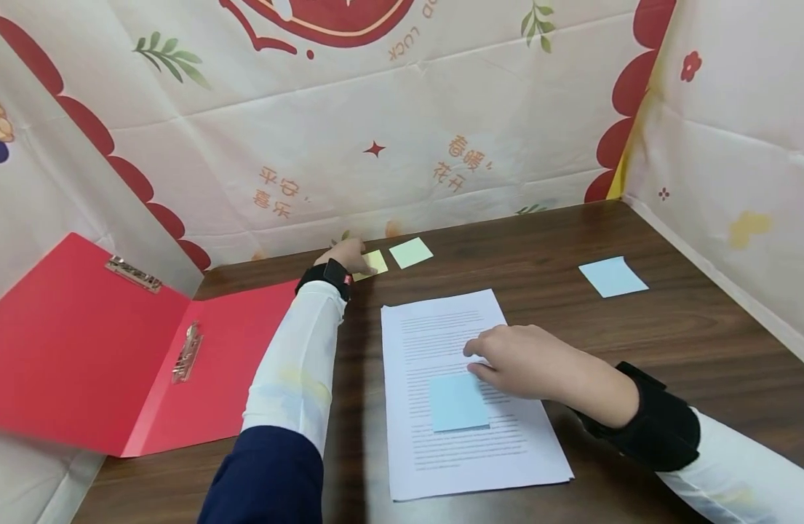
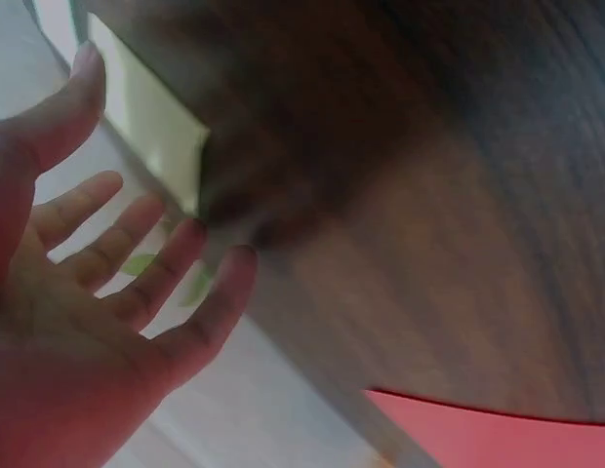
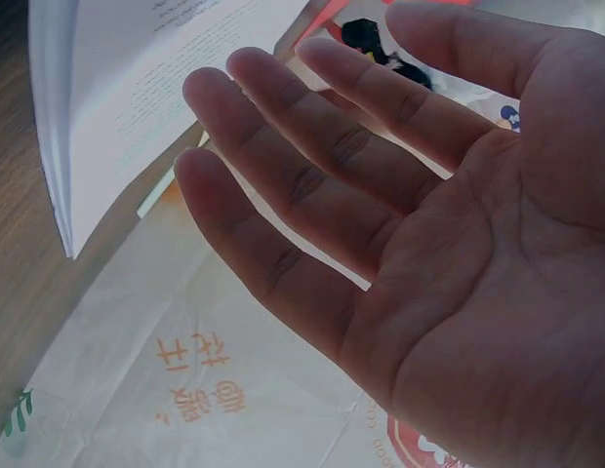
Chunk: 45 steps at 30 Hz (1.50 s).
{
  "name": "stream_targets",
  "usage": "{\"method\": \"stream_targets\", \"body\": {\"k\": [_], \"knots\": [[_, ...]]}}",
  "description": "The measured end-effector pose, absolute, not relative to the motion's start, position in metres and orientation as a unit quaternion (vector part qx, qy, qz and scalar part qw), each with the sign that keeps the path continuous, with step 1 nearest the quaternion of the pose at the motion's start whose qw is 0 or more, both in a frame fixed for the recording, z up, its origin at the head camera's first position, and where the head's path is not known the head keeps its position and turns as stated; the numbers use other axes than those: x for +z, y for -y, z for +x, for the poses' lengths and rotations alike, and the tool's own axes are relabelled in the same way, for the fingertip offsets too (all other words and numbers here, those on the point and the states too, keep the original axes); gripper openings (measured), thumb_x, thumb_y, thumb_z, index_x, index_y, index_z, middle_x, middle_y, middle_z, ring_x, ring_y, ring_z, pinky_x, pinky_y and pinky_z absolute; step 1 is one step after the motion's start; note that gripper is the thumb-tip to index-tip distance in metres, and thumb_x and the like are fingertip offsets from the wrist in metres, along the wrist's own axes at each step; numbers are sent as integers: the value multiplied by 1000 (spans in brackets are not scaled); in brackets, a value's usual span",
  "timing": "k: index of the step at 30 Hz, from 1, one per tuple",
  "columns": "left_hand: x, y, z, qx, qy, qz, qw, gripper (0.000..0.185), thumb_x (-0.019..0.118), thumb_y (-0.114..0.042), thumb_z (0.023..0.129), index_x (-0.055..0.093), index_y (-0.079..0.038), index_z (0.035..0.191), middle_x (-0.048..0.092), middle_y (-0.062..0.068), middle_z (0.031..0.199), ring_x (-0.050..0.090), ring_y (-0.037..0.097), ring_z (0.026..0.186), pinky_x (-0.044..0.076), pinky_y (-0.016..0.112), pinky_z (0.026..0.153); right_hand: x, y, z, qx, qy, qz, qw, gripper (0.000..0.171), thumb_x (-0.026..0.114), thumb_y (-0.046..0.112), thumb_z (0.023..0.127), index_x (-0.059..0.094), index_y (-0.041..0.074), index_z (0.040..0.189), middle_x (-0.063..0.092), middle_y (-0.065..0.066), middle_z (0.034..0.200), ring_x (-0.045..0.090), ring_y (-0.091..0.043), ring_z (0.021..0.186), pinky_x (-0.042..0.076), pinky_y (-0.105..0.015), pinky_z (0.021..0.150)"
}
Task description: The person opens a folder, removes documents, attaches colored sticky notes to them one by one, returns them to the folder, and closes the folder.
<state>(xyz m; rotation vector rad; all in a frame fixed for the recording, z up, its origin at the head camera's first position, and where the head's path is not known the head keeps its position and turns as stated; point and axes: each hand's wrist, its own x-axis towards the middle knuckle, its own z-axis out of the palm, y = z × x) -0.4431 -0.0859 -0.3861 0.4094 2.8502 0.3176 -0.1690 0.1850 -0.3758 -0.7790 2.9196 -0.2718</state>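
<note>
Left hand [image 1: 341, 255] at far table edge, fingertips hidden from head view; touching yellow sticky note [image 1: 372, 263] or just beside it, can't tell. Left wrist view blurred: fingers [image 2: 146, 278] spread, holding nothing, note [image 2: 151, 132] just past them. Right hand [image 1: 519, 360] flat on printed paper stack [image 1: 467, 397], fingers straight, tips at blue sticky note [image 1: 459, 402] stuck mid-page. Dark wood table [image 1: 670, 327], printed cloth walls around. Only head view shows red folder [image 1: 100, 342] lying open at left, green note [image 1: 411, 252], loose blue note [image 1: 613, 276].
</note>
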Motion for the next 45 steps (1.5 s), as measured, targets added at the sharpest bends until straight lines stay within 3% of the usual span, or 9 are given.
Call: {"method": "stream_targets", "body": {"k": [4,8,15,20,25,29,33,39,45], "knots": [[-394,99,-452,80,-976,141,143,63,77,-36,96,61,6,141,64,22,145,58,37,137,36,54,127,-374,-179,-167,-89,-961,-255,59,26,74,26,100,78,13,123,80,-5,117,77,-22,104,64,-44,81],[-394,102,-453,92,-976,140,141,54,81,-38,92,71,5,122,71,19,126,61,31,112,48,47,111,-374,-179,-166,-82,-963,-251,57,26,74,25,100,78,13,122,80,-4,115,76,-20,100,63,-41,78],[-393,113,-444,366,-907,108,176,49,82,-5,87,52,4,126,59,14,113,61,22,93,55,30,77,-374,-184,-169,-96,-962,-248,67,25,75,26,100,79,13,121,80,-4,116,75,-19,100,63,-42,80],[-378,121,-416,567,-783,66,249,58,71,11,92,42,-5,138,52,15,122,68,28,99,65,39,88,-368,-186,-172,-142,-955,-248,72,25,74,26,101,79,13,122,80,-4,116,74,-19,97,62,-38,78],[-358,101,-353,608,-749,95,246,71,76,14,87,44,-13,144,56,19,131,70,32,107,59,52,106,-359,-191,-183,-288,-928,-222,83,33,72,28,103,75,8,128,79,-5,110,69,-16,87,59,-31,74],[-352,85,-288,562,-777,155,236,77,87,6,81,50,-18,143,67,17,130,73,28,103,63,46,94,-358,-194,-190,-423,-880,-178,121,48,70,35,104,65,3,140,76,-14,118,74,-23,92,65,-36,80],[-350,67,-243,523,-791,230,218,78,93,-3,78,52,-18,143,71,14,126,71,23,94,60,32,80,-359,-193,-191,-501,-840,-152,141,43,72,33,103,69,1,132,75,-18,110,74,-28,87,65,-35,75],[-358,53,-225,526,-792,233,205,79,91,-11,83,49,-20,149,71,13,125,72,21,92,57,31,81,-362,-190,-189,-525,-832,-136,119,23,77,23,99,74,1,102,66,-8,77,61,-21,71,53,-29,62],[-373,60,-232,660,-704,109,240,54,78,-8,95,58,-8,145,74,13,122,77,21,96,66,42,89,-364,-192,-191,-515,-843,-108,109,24,76,25,100,72,1,97,63,-5,70,59,-20,68,50,-31,63]]}}
